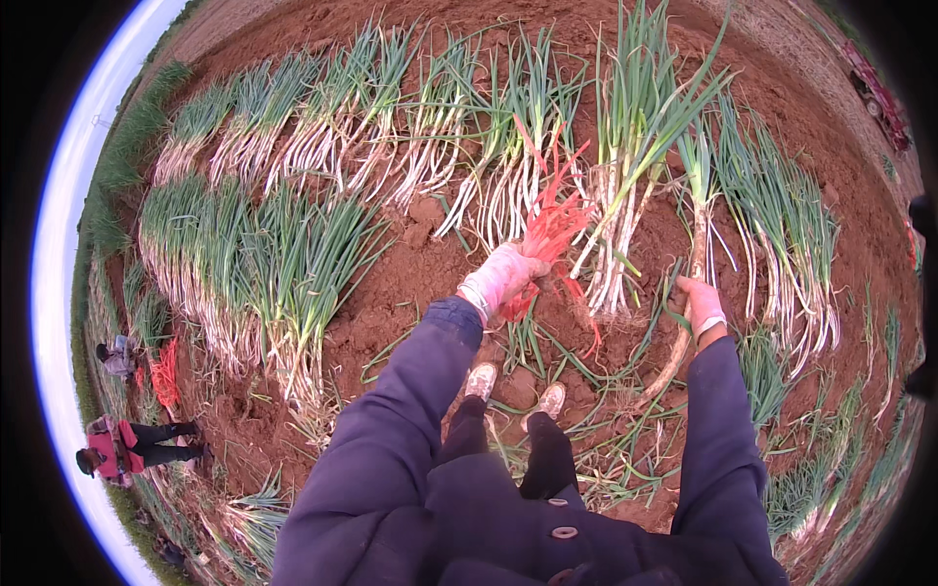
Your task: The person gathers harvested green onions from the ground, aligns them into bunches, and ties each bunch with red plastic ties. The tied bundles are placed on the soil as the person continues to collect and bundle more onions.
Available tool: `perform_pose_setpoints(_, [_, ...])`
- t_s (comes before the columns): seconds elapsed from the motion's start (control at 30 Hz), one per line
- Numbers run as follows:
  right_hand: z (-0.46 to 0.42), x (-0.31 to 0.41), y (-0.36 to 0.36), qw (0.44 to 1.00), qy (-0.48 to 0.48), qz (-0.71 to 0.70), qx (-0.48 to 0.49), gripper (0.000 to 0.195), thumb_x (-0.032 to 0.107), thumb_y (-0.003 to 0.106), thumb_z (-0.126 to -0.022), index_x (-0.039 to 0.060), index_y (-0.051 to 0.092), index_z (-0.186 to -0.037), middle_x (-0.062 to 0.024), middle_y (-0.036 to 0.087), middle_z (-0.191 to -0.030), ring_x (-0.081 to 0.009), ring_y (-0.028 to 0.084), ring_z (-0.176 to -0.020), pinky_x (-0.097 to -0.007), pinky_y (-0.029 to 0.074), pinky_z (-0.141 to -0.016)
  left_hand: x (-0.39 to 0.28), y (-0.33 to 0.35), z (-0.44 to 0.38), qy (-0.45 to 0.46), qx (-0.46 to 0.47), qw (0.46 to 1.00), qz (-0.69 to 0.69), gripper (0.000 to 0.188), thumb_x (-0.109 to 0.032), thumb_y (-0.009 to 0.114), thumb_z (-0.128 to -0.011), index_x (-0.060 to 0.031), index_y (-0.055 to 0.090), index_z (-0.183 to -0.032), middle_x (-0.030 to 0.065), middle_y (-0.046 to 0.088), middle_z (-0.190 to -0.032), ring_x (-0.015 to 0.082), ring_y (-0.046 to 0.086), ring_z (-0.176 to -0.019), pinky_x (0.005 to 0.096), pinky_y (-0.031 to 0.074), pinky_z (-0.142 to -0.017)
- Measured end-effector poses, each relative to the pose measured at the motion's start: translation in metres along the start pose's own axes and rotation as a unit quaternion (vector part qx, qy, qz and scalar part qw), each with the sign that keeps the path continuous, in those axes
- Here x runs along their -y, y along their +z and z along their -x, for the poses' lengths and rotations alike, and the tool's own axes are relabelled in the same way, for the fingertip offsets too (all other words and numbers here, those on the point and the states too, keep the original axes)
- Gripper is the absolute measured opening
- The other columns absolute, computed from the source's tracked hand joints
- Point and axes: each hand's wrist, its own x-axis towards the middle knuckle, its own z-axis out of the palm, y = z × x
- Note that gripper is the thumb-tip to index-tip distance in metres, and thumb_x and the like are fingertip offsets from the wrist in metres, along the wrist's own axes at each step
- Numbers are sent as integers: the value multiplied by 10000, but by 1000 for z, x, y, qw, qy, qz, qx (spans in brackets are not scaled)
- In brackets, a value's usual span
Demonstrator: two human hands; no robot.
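My left hand, partly covered by a pale wrap, is closed around a bunch of red plastic strips. Loose strip ends hang down past it. In my right hand is a thick, soil-stained green onion stalk. Its roots hang near the ground and its green leaves point away from me. Between my hands, just beyond them, lies a pile of green onions with white stems and roots towards me. Another pile lies partly behind the red strips.
Rows of green onions lie on reddish soil ahead and at left, with more at right. Cut leaves litter the ground around my shoes. Far left, a person stands near more red strips. Red machinery is far right.
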Motion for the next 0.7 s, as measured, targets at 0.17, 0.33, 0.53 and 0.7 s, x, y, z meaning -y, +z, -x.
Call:
perform_pose_setpoints(0.17, [28, -71, -7, 979, 166, -59, 102, 140, 174, 670, -893, 65, 685, -979, -27, 634, -784, -186, 599, -669, -339, 487, -575, 118, -187, 213, -96, -250, 962, 45, 181, -104, 635, -942, 48, 680, -1030, 75, 673, -761, 150, 567, -562, 285, 437, -518])
perform_pose_setpoints(0.33, [52, -60, -45, 979, 187, -38, 72, 124, 247, 689, -892, 129, 651, -893, 13, 612, -730, -159, 566, -612, -327, 449, -549, 189, -259, 455, -350, -497, 775, -171, 239, -179, 704, -859, 26, 729, -980, 163, 718, -754, 282, 698, -639, 388, 546, -599])
perform_pose_setpoints(0.53, [97, 25, -122, 996, 90, 4, -25, 199, 291, 676, -895, 96, 643, -924, 7, 617, -735, -77, 496, -532, -224, 367, -456, 205, -228, 542, -571, -454, 566, -384, 255, -168, 662, -869, -31, 744, -1068, 217, 724, -1071, 359, 694, -1052, 437, 552, -892])
perform_pose_setpoints(0.7, [92, 14, -138, 987, 65, 117, -86, 231, 298, 691, -869, 77, 655, -923, 1, 575, -711, -107, 490, -507, -263, 387, -451, 326, -216, 519, -624, -269, 647, -348, 314, -268, 639, -887, -47, 741, -1087, 223, 715, -1089, 373, 676, -1084, 440, 531, -929])
